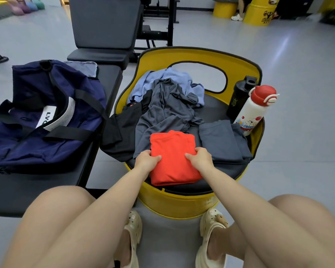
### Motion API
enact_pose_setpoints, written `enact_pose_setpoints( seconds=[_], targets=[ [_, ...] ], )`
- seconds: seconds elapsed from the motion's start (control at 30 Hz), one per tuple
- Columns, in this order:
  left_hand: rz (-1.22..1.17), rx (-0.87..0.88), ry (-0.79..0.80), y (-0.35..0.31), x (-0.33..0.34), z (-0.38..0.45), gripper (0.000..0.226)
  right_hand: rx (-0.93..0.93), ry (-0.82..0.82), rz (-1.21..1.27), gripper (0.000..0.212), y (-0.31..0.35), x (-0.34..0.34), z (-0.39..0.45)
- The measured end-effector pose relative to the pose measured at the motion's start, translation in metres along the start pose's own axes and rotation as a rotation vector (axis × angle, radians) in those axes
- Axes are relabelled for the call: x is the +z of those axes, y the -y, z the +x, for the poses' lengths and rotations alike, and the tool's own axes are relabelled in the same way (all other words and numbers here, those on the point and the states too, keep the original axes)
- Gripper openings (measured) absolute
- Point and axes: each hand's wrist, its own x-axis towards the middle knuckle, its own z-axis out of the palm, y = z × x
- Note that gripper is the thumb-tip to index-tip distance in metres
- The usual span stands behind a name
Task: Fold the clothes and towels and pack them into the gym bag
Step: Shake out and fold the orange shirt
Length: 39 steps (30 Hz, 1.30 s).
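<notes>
Both hands grip a folded red shirt on the yellow seat, ready to lift it to the bag.

The left hand (147,158) and right hand (199,158) each pinch a side edge of the red shirt (172,157), thumbs on top and fingers curled under the fold; the shirt lies on the front of the yellow seat (182,202), overlapping a loose grey garment (162,113) behind it; a folded grey piece (220,140) sits just to its right, with a black bottle (240,97) and a white bottle (253,111) beyond; the navy bag (39,117) rests on the black bench (23,188) to the left, its top looking slack; to do this well, I judge the fingers should stay under all layers, the shirt should travel flat, and the bag mouth may need opening first, or the fold may slump.
</notes>
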Motion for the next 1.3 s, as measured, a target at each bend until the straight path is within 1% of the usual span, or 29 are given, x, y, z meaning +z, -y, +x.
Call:
enact_pose_setpoints(
  seconds=[0.1, 0.2, 0.27, 0.33, 0.4, 0.43, 0.47, 0.57, 0.67, 0.7, 0.77, 0.83, 0.9, 0.97, 1.03, 1.13, 1.2, 1.27, 1.3],
  targets=[
    [-0.098, 0.042, -0.042, -0.010, 0.000, -0.001, 0.012, -0.025, -0.038, 0.098, 0.059, 0.003, -0.010, 0.004],
    [-0.195, 0.094, -0.013, -0.025, 0.004, -0.007, 0.004, -0.005, -0.044, 0.189, 0.057, 0.000, -0.020, 0.011],
    [-0.268, 0.092, 0.032, -0.034, 0.007, -0.010, 0.009, 0.015, -0.014, 0.199, 0.055, -0.006, -0.021, 0.012],
    [-0.315, 0.085, 0.064, -0.043, 0.008, -0.011, 0.019, 0.030, 0.043, 0.241, 0.052, -0.013, -0.017, 0.012],
    [-0.365, 0.081, 0.082, -0.049, 0.009, -0.011, 0.034, 0.047, 0.130, 0.365, 0.048, -0.016, -0.014, 0.013],
    [-0.406, 0.079, 0.090, -0.053, 0.008, -0.012, 0.038, 0.065, 0.174, 0.442, 0.047, -0.016, -0.014, 0.013],
    [-0.455, 0.079, 0.095, -0.056, 0.008, -0.013, 0.037, 0.083, 0.213, 0.517, 0.045, -0.015, -0.015, 0.012],
    [-0.592, 0.097, 0.120, -0.069, 0.006, -0.017, 0.015, 0.108, 0.325, 0.712, 0.029, -0.008, -0.020, 0.006],
    [-0.698, 0.107, 0.148, -0.082, 0.005, -0.023, 0.012, 0.144, 0.445, 0.904, 0.021, -0.003, -0.027, 0.001],
    [-0.727, 0.106, 0.155, -0.085, 0.005, -0.024, 0.012, 0.165, 0.480, 0.954, 0.021, -0.003, -0.030, -0.001],
    [-0.780, 0.099, 0.178, -0.091, 0.006, -0.027, 0.012, 0.199, 0.546, 1.011, 0.028, -0.004, -0.035, -0.001],
    [-0.816, 0.094, 0.190, -0.096, 0.007, -0.028, 0.012, 0.220, 0.553, 1.073, 0.033, -0.005, -0.039, 0.000],
    [-0.814, 0.108, 0.183, -0.100, 0.010, -0.026, 0.011, 0.189, 0.448, 1.118, 0.031, -0.004, -0.046, 0.003],
    [-0.775, 0.131, 0.160, -0.104, 0.016, -0.023, 0.008, 0.112, 0.267, 1.085, 0.030, -0.005, -0.057, 0.011],
    [-0.707, 0.163, 0.134, -0.105, 0.024, -0.017, 0.006, 0.036, 0.075, 0.956, 0.028, -0.008, -0.072, 0.018],
    [-0.596, 0.203, 0.094, -0.105, 0.041, -0.009, 0.004, -0.090, -0.126, 0.722, 0.026, -0.013, -0.096, 0.026],
    [-0.564, 0.214, 0.087, -0.104, 0.058, -0.003, 0.011, -0.168, -0.222, 0.581, 0.029, -0.018, -0.110, 0.031],
    [-0.546, 0.222, 0.112, -0.104, 0.077, 0.004, 0.020, -0.188, -0.301, 0.452, 0.029, -0.027, -0.119, 0.037],
    [-0.532, 0.219, 0.127, -0.105, 0.086, 0.008, 0.029, -0.182, -0.335, 0.404, 0.029, -0.031, -0.123, 0.039]
  ],
)
